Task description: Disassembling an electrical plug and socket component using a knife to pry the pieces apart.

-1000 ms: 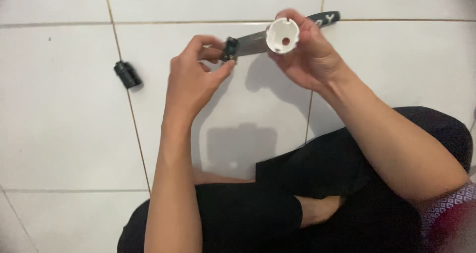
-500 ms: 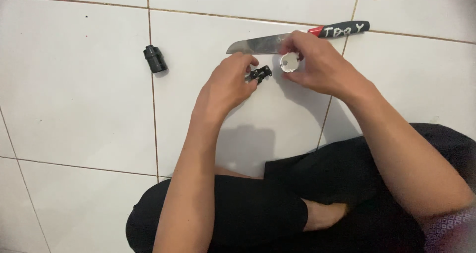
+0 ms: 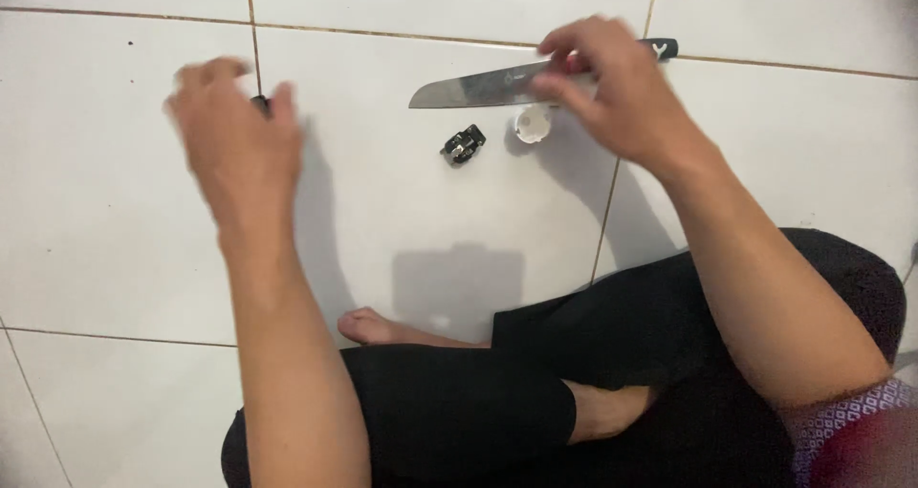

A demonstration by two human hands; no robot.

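Knife: a steel-bladed kitchen knife (image 3: 497, 85) with a dark handle lies flat on the white tiled floor (image 3: 411, 220), blade tip pointing towards the person's left, handle end showing past the right hand.
Right hand: the right hand (image 3: 607, 91) is over the joint of blade and handle, fingers curled down onto it; whether it has the knife gripped or only touches it cannot be told.
White cap: a small round white plastic cap (image 3: 532, 123) sits on the floor just below the blade, partly under the right hand's shadow.
Black clip: a small black plastic piece (image 3: 463, 144) lies on the floor just beside the white cap, free of both hands.
Left hand: the left hand (image 3: 239, 134) is blurred, fingers spread wide and holding nothing, well apart from the knife.
Dark object: a small dark object (image 3: 261, 104) shows at the left hand's fingers, mostly hidden.
Legs: crossed, in black trousers (image 3: 535, 392), bare foot (image 3: 382, 330) on the floor.
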